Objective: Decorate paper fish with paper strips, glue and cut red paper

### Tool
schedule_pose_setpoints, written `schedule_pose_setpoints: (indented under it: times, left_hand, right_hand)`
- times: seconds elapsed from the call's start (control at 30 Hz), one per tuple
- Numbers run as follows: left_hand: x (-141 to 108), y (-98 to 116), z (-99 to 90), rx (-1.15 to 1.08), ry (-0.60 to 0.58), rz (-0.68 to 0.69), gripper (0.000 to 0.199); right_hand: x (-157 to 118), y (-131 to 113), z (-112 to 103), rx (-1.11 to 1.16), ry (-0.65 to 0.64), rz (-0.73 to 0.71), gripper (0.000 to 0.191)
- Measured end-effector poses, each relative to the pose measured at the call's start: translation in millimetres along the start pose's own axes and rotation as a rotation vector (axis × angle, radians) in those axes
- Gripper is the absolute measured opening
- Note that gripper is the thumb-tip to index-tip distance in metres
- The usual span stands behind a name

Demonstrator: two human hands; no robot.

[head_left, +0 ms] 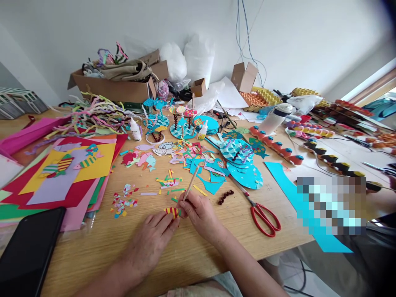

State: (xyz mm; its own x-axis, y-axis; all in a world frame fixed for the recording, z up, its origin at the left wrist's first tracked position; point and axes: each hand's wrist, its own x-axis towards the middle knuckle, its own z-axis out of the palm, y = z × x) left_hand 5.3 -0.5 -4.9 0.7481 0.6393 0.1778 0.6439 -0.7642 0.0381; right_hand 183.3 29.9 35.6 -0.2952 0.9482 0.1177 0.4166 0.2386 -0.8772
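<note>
My left hand (151, 236) lies on the wooden table with its fingers stretched out side by side. Its fingertips rest on a small red-and-yellow striped paper piece (172, 212). My right hand (201, 212) is closed round a thin wooden stick (192, 180), which slants up and away. The stick's lower end is hidden by my fingers, close to the striped piece. Beyond my hands are cut paper strips (170, 182) and small confetti-like paper bits (123, 202). Right of my right hand lies a short dark brown pipe cleaner (225, 197).
Red-handled scissors (264, 218) lie at right. Coloured paper sheets (77, 194) with striped paper fish and a black phone (31, 251) are at left. Glue bottles (135, 129), blue paper discs (244, 173) and a cardboard box (114, 88) stand farther back. Someone sits at right, partly blurred.
</note>
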Motion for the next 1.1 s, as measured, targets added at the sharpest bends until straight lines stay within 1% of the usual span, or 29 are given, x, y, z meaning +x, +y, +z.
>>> schedule_pose_setpoints:
  times: [0.13, 0.27, 0.5, 0.7, 0.9, 1.1]
  left_hand:
    - [1, 0, -2.4, -0.005, 0.002, 0.012, 0.036]
    - [2, 0, -3.3, -0.005, 0.007, 0.014, 0.034]
    - [3, 0, -4.4, 0.001, 0.012, 0.02, 0.033]
    - [3, 0, -3.4, 0.003, 0.037, 0.023, 0.032]
    - [2, 1, -1.6, 0.01, 0.034, 0.021, 0.034]
    - [3, 1, -2.9, 0.02, 0.062, 0.023, 0.032]
  right_hand:
    - [5, 1, 0, 0.034, 0.013, 0.013, 0.012]
    - [10, 0, 0, 0.019, 0.034, 0.034, 0.013]
    - [9, 0, -2, 0.041, 0.096, -0.031, 0.015]
    - [7, 1, 0, 0.046, 0.056, -0.023, 0.014]
    - [12, 5, 4, 0.018, 0.07, -0.021, 0.015]
    - [11, 2, 2, 0.043, 0.092, -0.045, 0.013]
